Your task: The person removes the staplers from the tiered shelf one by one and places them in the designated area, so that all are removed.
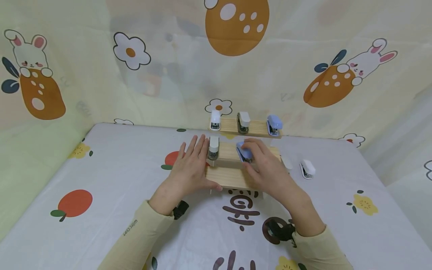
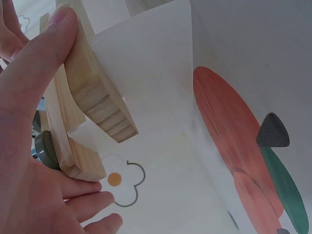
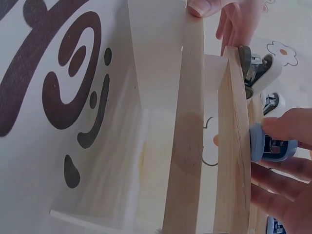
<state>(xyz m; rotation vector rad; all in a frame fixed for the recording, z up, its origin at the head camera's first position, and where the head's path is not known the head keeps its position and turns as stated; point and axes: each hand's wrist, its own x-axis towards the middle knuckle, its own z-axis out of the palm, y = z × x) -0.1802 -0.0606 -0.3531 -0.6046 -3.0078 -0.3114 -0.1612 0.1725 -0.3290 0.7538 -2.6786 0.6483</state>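
A three-step wooden rack (image 1: 233,178) with white side panels stands on the cloth-covered table. My left hand (image 1: 189,165) rests at its left end, fingers straight and thumb (image 2: 48,48) on the lowest board. With thumb and fingers, my right hand (image 1: 270,167) holds a blue mini stapler (image 1: 243,151) at the middle board; in the right wrist view the stapler (image 3: 274,146) sits right at that board. To its left on the same board is a white-and-grey stapler (image 1: 214,147).
The top board holds a white stapler (image 1: 215,120), a white-and-grey stapler (image 1: 243,122) and a blue stapler (image 1: 274,124). Another white stapler (image 1: 307,169) lies on the table right of the rack, with a pale object (image 1: 286,163) partly hidden by my right hand. A printed curtain (image 1: 175,86) hangs behind.
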